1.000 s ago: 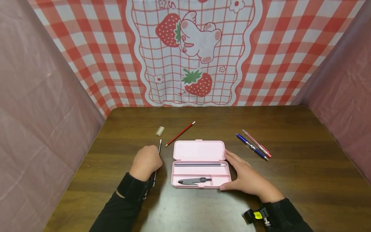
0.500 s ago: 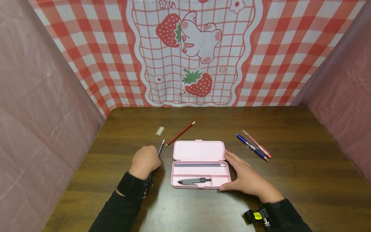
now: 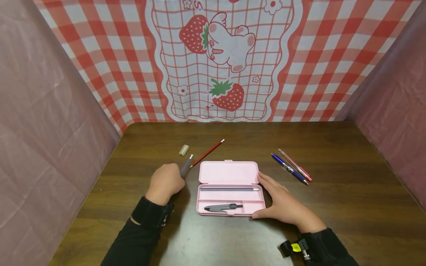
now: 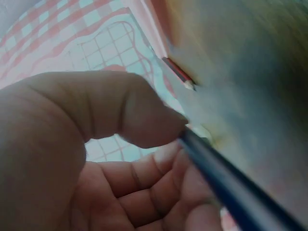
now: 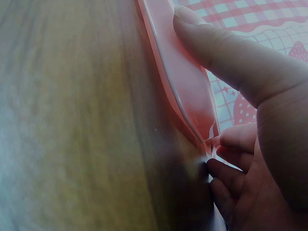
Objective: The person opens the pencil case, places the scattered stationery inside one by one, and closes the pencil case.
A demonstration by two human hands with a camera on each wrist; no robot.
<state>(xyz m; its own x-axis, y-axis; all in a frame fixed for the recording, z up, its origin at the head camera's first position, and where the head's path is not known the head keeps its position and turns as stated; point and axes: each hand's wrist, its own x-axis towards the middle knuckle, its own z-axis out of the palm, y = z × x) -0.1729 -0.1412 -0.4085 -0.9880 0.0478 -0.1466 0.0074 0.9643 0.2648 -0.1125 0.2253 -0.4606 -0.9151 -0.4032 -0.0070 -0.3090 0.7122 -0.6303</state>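
Note:
My left hand pinches a dark blue striped pencil between thumb and fingers. Its white-tipped end points up and to the right, and the hand hides the rest. In the left wrist view, the dark pencil shaft runs out from the thumb tip toward the camera. A pink pencil case lies open at the middle of the table. Inside are another striped pencil and a grey compass. My right hand grips the case's right end, thumb at the front corner, fingers by the lid.
A white eraser and a red pencil lie behind the left hand and the case. To the right are a blue pen and a red clear pen. A checked cloth hangs behind the wooden table.
The left hand's pencil has turned, its white-tipped end swinging right and away toward the red pencil. The hand has shifted slightly left and away. My right hand and the case have stayed put.

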